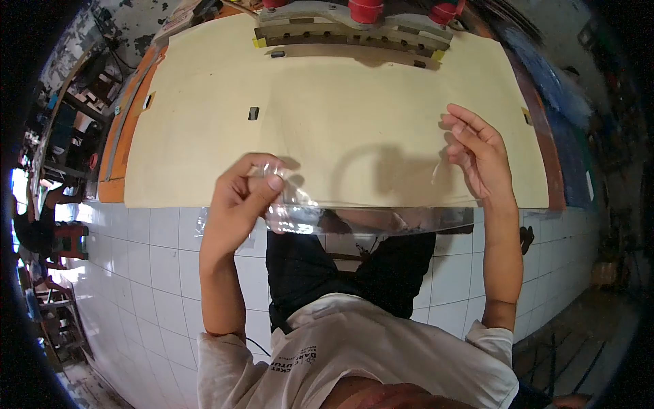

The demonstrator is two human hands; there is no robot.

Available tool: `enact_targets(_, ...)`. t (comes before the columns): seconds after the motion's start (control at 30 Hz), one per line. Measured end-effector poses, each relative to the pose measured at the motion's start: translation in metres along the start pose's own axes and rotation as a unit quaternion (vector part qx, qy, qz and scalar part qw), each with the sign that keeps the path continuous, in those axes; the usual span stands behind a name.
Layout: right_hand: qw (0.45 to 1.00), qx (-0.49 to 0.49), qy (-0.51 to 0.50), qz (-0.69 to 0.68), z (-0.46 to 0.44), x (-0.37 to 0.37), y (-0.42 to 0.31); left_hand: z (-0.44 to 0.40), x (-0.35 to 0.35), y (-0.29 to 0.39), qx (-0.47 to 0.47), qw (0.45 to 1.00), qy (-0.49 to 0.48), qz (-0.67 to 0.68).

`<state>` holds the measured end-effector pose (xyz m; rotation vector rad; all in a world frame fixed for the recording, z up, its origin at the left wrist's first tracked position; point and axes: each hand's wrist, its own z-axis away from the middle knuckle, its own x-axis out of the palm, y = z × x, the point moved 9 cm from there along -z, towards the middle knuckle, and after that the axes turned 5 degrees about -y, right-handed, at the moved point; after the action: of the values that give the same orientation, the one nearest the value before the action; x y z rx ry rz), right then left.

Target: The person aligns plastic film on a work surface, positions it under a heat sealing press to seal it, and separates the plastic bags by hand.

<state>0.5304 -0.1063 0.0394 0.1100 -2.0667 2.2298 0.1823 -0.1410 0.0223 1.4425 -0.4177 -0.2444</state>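
My left hand (pixel 245 192) pinches the left end of a clear plastic sheet (pixel 300 217) between thumb and fingers. The glossy sheet stretches to the right along the table's near edge, its lower part hanging over my lap. My right hand (pixel 477 151) is raised above the right side of the cream-coloured tabletop (pixel 340 123). Its fingers are curled and partly apart, near the faint right part of the sheet; whether they touch the plastic is too unclear to tell.
A metal bar fixture (pixel 351 35) with red parts (pixel 366 10) spans the table's far edge. Small dark pieces lie on the surface, one at the left (pixel 253 113). Blue plastic material (pixel 558 102) lies at the right. A red stool (pixel 70 241) stands far left.
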Motion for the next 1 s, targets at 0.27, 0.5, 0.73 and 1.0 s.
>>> enact_targets(0.27, 0.993, 0.02, 0.029, -0.112, -0.007, 0.01, 0.002, 0.038, 0.029, 0.071, 0.32, 0.806, 0.187, -0.461)
enact_targets(0.5, 0.987, -0.039, 0.034, -0.155, -0.011, 0.029, -0.002, -0.001, 0.102, 0.045, 0.277, 0.795, 0.059, -0.537)
enact_targets(0.73, 0.99, -0.057, -0.084, -0.101, -0.01, 0.039, 0.009, -0.007, 0.085, 0.038, 0.25, 0.847, 0.14, -0.447)
enact_targets(1.0, 0.782, -0.283, -0.134, 0.539, 0.014, 0.091, 0.001, -0.009, 0.077, 0.039, 0.237, 0.868, 0.148, -0.411)
